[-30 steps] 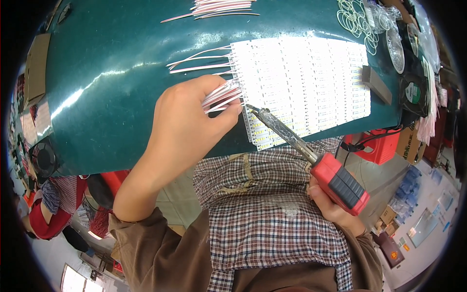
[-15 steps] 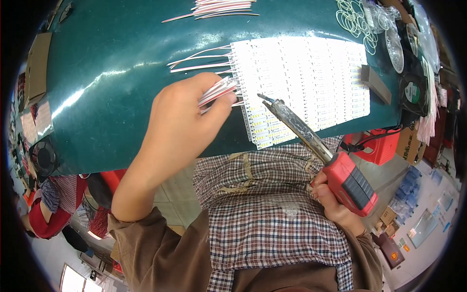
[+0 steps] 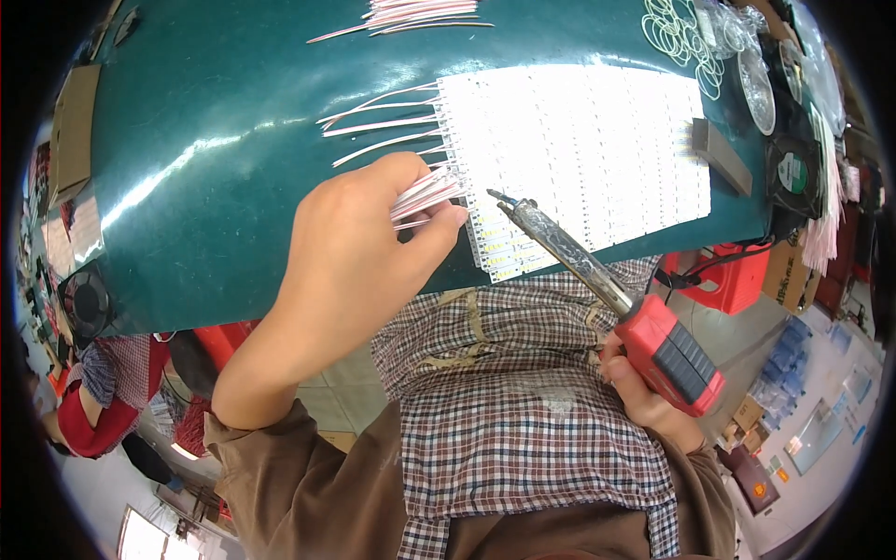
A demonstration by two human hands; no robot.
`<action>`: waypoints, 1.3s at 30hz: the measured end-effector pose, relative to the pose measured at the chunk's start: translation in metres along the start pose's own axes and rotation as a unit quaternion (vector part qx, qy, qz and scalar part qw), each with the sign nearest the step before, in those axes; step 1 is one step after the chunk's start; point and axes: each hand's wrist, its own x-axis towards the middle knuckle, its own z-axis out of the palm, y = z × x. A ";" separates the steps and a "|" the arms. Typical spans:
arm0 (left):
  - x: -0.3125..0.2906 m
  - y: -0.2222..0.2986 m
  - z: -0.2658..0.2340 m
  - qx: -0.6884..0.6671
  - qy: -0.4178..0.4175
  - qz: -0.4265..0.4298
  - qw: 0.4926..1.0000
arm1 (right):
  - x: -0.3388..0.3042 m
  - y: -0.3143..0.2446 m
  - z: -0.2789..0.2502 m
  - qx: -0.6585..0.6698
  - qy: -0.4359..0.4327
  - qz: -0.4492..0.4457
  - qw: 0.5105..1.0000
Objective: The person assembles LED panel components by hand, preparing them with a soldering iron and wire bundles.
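Observation:
A bundle of thin red-and-white wires (image 3: 427, 193) is gripped in my left hand (image 3: 359, 233), close to the left edge of the white LED strip boards (image 3: 579, 159). The boards lie side by side as a panel on the green table. Several wires (image 3: 383, 126) stick out leftward from that edge, above my hand. My right hand (image 3: 644, 387) is closed round a red and black soldering iron (image 3: 667, 355). Its dark tip hovers over or near the panel's left part, a little right of my left fingertips; contact is hard to tell.
A pile of wires (image 3: 425, 14) lies at the table's far side. A grey metal block (image 3: 721, 157) rests on the panel's right end. Small fans (image 3: 793, 177) stand at the right and left edges. Coiled pale wire (image 3: 672, 37) is at far right. Another person's red sleeve (image 3: 89, 420) shows at left.
My left hand has shifted slightly right and down with the wires. One more wire now shows lying out from the board edge. The iron's tip has moved slightly left and down.

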 end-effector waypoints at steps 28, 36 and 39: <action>0.006 -0.004 0.006 -0.023 -0.015 -0.060 0.998 | 0.006 0.000 0.001 0.003 -0.025 0.000 1.000; 0.005 -0.011 0.008 -0.076 -0.024 -0.058 0.995 | 0.008 -0.003 0.000 -0.005 -0.031 -0.011 0.999; 0.005 -0.010 0.009 -0.069 -0.024 -0.061 0.995 | 0.013 -0.008 0.000 -0.034 -0.027 -0.033 0.998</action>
